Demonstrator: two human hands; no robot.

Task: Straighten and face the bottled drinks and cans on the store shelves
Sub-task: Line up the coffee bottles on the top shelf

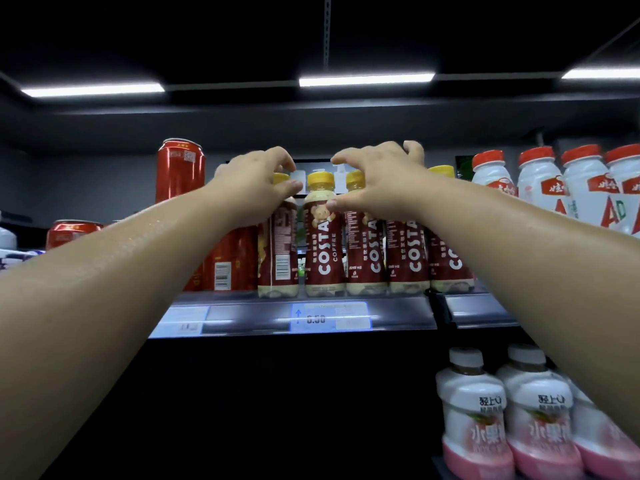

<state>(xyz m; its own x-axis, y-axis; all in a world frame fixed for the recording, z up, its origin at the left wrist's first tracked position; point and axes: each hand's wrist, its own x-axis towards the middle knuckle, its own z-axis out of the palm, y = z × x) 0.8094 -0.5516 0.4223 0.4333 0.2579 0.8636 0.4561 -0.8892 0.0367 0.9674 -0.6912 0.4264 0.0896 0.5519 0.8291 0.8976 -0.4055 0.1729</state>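
Yellow-capped Costa bottles are ranged along the shelf edge. Beside the front-facing bottle, its left neighbour, turned barcode-out, is clasped by the left grip, and its right neighbour by the right grip. Facing is judged partly done.

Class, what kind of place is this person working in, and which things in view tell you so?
Most likely a shop's drinks aisle. A row of matching Costa coffee bottles stands on a shelf with a price label on its front edge; red cans and white red-capped bottles sit alongside.
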